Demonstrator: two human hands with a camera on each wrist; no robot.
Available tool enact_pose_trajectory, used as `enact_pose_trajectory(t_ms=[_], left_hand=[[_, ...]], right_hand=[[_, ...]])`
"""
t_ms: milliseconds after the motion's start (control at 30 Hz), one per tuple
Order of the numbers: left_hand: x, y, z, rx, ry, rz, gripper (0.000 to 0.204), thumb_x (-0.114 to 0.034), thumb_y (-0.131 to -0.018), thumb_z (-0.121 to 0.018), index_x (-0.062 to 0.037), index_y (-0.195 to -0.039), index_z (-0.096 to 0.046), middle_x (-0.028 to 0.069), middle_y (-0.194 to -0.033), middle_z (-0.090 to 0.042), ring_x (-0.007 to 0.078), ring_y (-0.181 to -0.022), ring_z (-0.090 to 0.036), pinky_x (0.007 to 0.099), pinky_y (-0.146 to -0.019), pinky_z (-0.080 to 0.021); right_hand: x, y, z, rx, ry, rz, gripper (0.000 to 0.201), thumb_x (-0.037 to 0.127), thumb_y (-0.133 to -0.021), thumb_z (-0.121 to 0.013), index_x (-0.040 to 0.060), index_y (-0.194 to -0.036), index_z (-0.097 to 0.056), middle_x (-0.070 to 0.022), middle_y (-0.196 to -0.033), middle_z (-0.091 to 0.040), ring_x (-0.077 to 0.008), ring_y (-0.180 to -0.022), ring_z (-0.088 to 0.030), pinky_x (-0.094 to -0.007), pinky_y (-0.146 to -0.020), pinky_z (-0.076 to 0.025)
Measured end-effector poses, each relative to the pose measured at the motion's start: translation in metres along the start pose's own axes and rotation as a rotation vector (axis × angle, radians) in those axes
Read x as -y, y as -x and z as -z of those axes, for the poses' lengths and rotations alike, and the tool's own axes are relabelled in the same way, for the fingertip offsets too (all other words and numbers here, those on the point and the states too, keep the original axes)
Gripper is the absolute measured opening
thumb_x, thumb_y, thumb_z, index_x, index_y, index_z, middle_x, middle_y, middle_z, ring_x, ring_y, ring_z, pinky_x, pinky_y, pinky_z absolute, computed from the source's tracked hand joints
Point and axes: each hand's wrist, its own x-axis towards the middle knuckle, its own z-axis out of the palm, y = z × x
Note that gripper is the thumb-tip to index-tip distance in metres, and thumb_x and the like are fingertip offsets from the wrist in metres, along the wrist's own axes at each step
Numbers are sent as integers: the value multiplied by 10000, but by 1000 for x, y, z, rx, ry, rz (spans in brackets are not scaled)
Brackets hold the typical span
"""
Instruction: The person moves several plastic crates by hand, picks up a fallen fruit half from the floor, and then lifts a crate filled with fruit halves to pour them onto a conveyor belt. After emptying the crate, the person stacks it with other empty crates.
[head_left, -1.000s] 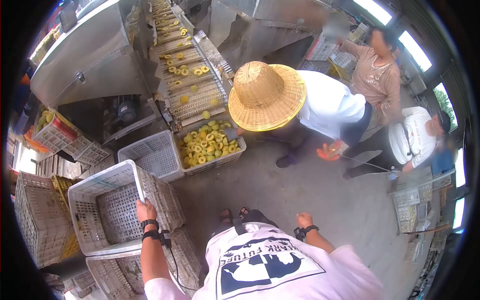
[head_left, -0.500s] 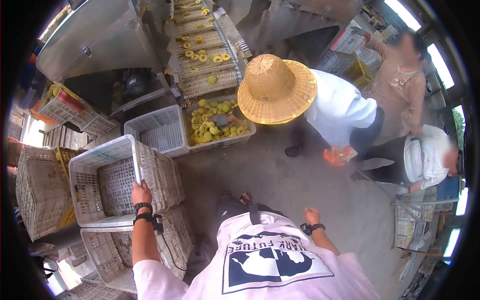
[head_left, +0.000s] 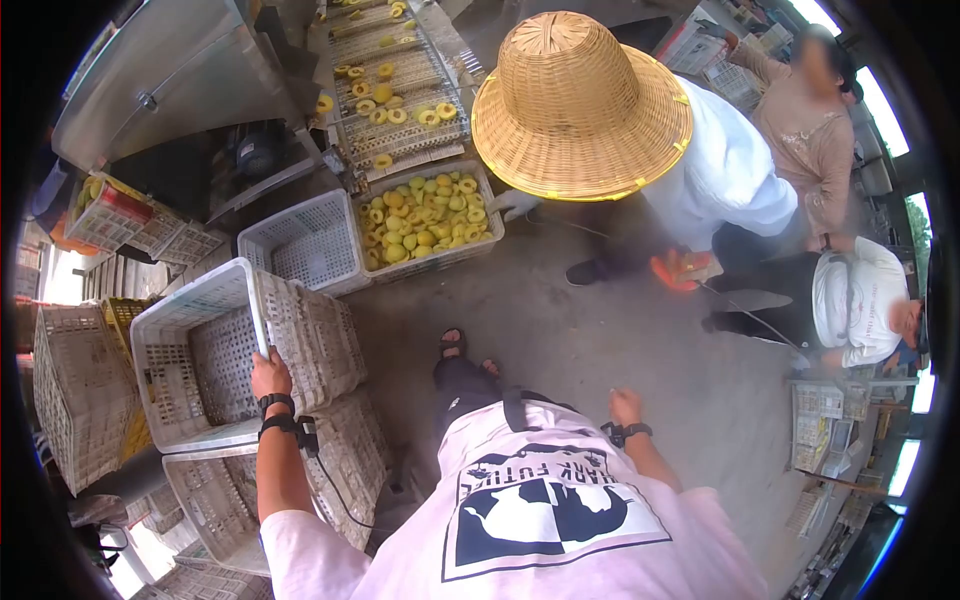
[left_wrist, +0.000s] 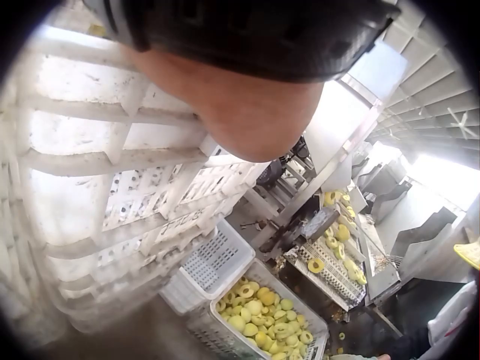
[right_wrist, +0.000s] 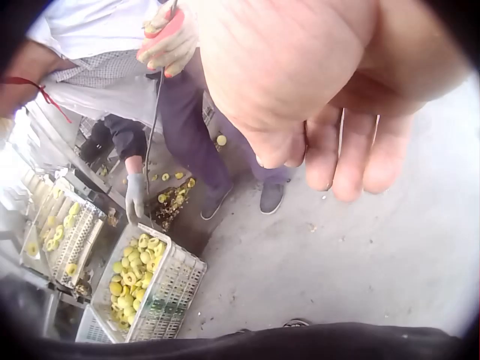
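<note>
In the head view my left hand [head_left: 270, 376] grips the near rim of a white crate [head_left: 258, 300] tipped on its side, its empty inside facing left. That crate rests on another white crate [head_left: 215, 500]. My right hand [head_left: 625, 405] hangs over the floor, holding nothing; the right wrist view shows its fingers [right_wrist: 349, 157] loosely curled. Ahead, a crate full of cut yellow-green fruit [head_left: 425, 215] stands at the end of a conveyor [head_left: 395, 85], with an empty white crate [head_left: 305, 240] beside it.
A person in a straw hat [head_left: 580, 105] bends by the fruit crate, one gloved hand at its rim. Two more people stand at the right, one in a brown top [head_left: 810, 150]. Stacked crates [head_left: 90, 390] are on the left, and a sheet-metal machine [head_left: 170, 90] is at upper left.
The hatted person's gloved hand has moved from the fruit to the crate's right edge, and the hat looks larger and nearer. My left hand keeps its grip on the crate rim.
</note>
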Motion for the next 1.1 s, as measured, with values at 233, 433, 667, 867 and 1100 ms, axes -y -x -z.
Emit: enact_pose_trajectory(t_ms=[233,433,667,867,1100], left_hand=[[-2,-1,0,-20,-34,21,413,-428,-869,-418,-34,-955,-510,252,-846,-618,435,-826,-585,511,-711,-446],[-2,-1,2,-21,-18,29,443,-467,-870,-411,-46,-956,-520,251,-862,-619,436,-840,-581,515,-717,-443],[-3,1,2,-18,-11,46,451,-478,-877,-394,-53,-966,-518,248,-852,-620,435,-834,-586,512,-713,-447],[2,-2,-2,-18,-5,-1,441,-464,-882,-393,-49,-972,-509,244,-854,-619,428,-833,-588,508,-715,-448],[-2,2,4,-3,1,5,440,-464,-882,-391,-47,-961,-508,243,-860,-619,425,-841,-588,507,-715,-449]], right_hand=[[10,2,-7,-98,9,88,225,199,-829,-561,-13,-848,-632,-83,-662,-613,-156,-576,-575,-290,-544,-453],[20,4,-10,-6,4,-26,217,184,-832,-563,-17,-881,-629,-75,-677,-616,-145,-583,-575,-278,-541,-453],[26,4,-9,1,-73,-68,196,172,-829,-558,-8,-870,-622,-58,-688,-607,-136,-578,-567,-271,-515,-441],[10,-2,-17,-27,-63,-15,196,182,-829,-550,0,-847,-621,-59,-650,-589,-138,-548,-549,-277,-496,-429],[11,2,-18,-82,-62,43,192,173,-822,-547,-2,-776,-610,-61,-619,-578,-150,-528,-541,-300,-482,-422]])
